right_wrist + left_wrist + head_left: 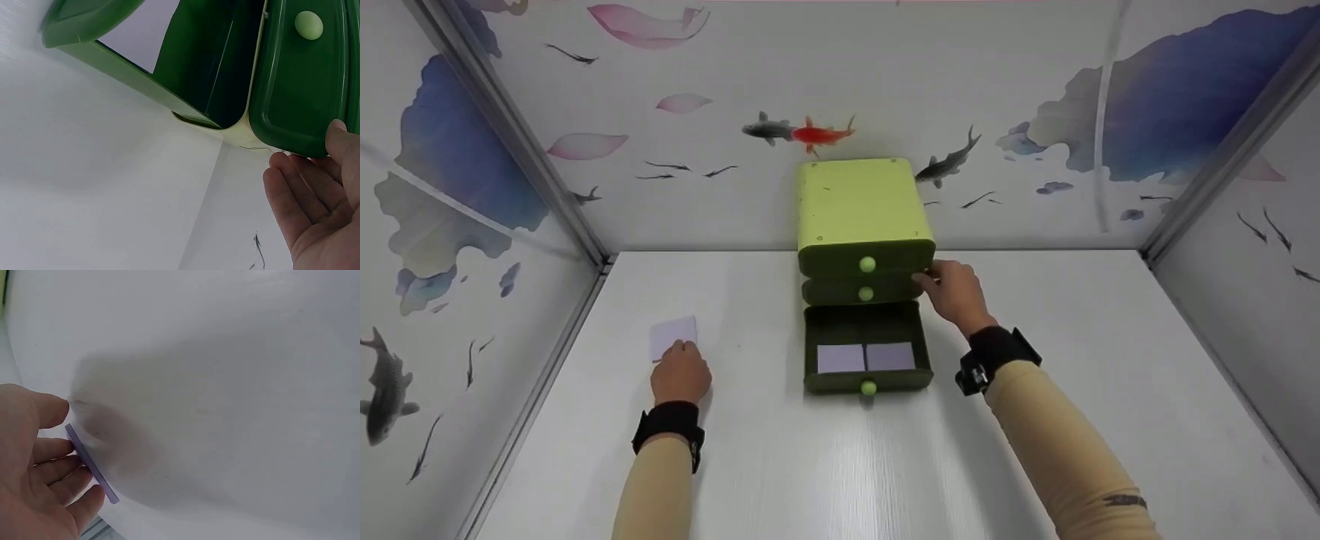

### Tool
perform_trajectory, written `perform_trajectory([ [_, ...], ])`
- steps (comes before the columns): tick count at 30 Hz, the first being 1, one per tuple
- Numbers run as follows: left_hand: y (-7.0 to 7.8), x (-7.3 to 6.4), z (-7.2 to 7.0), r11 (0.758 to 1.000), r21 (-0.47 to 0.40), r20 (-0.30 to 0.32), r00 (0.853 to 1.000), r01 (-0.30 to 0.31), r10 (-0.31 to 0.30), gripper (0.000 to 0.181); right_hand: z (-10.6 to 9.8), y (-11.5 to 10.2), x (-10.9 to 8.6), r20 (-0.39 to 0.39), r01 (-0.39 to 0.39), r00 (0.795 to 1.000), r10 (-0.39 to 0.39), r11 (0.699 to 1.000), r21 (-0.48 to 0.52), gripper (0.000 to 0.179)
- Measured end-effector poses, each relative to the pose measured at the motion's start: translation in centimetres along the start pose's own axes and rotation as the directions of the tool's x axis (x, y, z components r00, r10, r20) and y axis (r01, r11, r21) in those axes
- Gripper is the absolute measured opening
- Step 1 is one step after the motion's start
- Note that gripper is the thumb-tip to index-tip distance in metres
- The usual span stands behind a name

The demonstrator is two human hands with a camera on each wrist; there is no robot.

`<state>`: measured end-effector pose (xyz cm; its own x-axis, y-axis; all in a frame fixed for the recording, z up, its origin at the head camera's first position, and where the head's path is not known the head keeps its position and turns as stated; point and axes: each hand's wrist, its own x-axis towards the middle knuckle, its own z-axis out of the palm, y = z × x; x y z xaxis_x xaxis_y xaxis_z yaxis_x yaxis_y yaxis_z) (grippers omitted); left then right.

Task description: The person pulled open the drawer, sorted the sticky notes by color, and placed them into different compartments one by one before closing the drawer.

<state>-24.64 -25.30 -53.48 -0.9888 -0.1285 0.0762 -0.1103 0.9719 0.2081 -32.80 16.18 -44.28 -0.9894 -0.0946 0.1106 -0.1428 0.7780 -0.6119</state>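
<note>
A square lilac pad (675,332) is at the left of the white table. My left hand (680,373) is at its near edge. In the left wrist view, the fingers touch the pad (93,464), seen edge-on, and the thumb stands apart from it. A green drawer cabinet (862,199) stands at the back wall, its bottom drawer (862,326) pulled out with two lilac pads inside. My right hand (956,296) holds the cabinet's right side, its thumb at the edge of the middle drawer (292,84) and its fingers along the side, partly hidden in the head view.
White printed walls (697,202) enclose the back and both sides of the table. Round light-green knobs stick out from the drawer fronts. The bottom drawer's front (829,384) juts over the table between the hands.
</note>
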Motion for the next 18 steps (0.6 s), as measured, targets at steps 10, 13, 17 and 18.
perform_trajectory([
  [10,-0.18,0.33,0.04,0.995,0.075,-0.037,0.996,-0.072,0.075,0.013,0.09,0.05,-0.14,-0.017,0.018,1.000,-0.018,1.000,-0.020,0.028],
  [13,-0.04,0.34,-0.22,0.992,0.089,-0.025,0.995,-0.090,0.092,0.010,0.09,0.01,-0.16,-0.015,0.015,1.000,-0.016,1.000,-0.016,0.027],
  [17,-0.18,0.35,-0.48,0.996,0.045,0.019,0.997,-0.078,0.077,0.016,0.08,0.02,-0.13,-0.014,0.019,1.000,-0.019,1.000,-0.012,0.027],
  [18,-0.25,0.36,-0.55,0.998,0.008,0.041,0.998,-0.058,0.057,0.019,0.08,0.03,-0.11,-0.013,0.018,1.000,-0.018,1.000,-0.012,0.027],
])
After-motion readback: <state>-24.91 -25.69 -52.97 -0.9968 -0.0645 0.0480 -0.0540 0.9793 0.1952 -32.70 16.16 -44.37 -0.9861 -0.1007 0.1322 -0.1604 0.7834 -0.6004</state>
